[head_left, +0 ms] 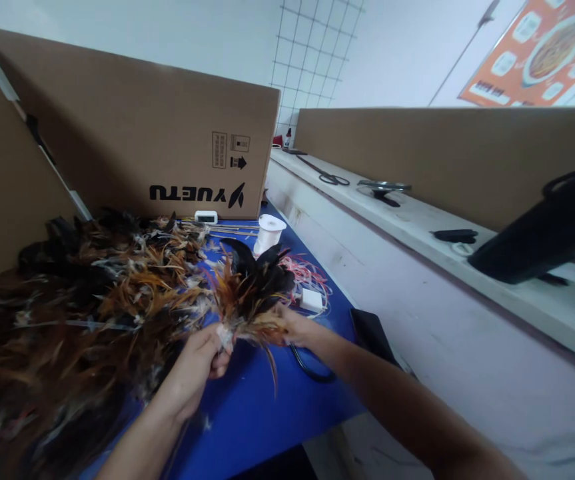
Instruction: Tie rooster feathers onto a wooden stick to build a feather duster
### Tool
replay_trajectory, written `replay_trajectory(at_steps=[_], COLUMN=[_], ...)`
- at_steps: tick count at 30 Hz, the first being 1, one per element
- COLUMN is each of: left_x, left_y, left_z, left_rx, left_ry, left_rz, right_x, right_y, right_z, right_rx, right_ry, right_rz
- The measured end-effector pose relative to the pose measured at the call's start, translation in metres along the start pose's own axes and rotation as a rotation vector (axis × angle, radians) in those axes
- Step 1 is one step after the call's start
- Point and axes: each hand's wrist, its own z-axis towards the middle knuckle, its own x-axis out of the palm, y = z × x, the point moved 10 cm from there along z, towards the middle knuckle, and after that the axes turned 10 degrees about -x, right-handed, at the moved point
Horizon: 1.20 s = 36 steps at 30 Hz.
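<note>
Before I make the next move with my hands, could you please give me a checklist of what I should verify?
1. Left hand closed on the feather bundle's white base: ok.
2. Right hand gripping firmly: cannot tell; feathers hide its fingertips.
3. White spool standing on the blue tabletop: ok.
4. Pink-and-white strands in order: not ok; they lie in a loose tangle.
5. Scissors on the tabletop: not ok; they lie on the white ledge.
</note>
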Motion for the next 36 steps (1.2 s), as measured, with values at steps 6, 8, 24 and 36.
replay_trajectory(at_steps=[6, 8, 24, 36], left_x=[-0.003, -0.006, -0.024, -0.01], left_y=[0.003, 0.006, -0.002, -0.022], left_z=[0.008, 0.009, 0.013, 0.0], left_rx=[-0.015, -0.017, 0.217, 0.45], left_ry=[-0.034, -0.074, -0.29, -0.343], left_rz=[-0.019, -0.003, 0.22, 0.622], right_x=[0.009, 0.01, 0.023, 0.073], right_y=[-0.003, 0.002, 0.039, 0.118], right_z=[-0.027, -0.032, -0.036, -0.017], right_rx=[-0.081, -0.102, -0.163, -0.332], right_ry=[-0.18, -0.238, -0.433, 0.316], right_rz=[0.102, 0.037, -0.532, -1.392])
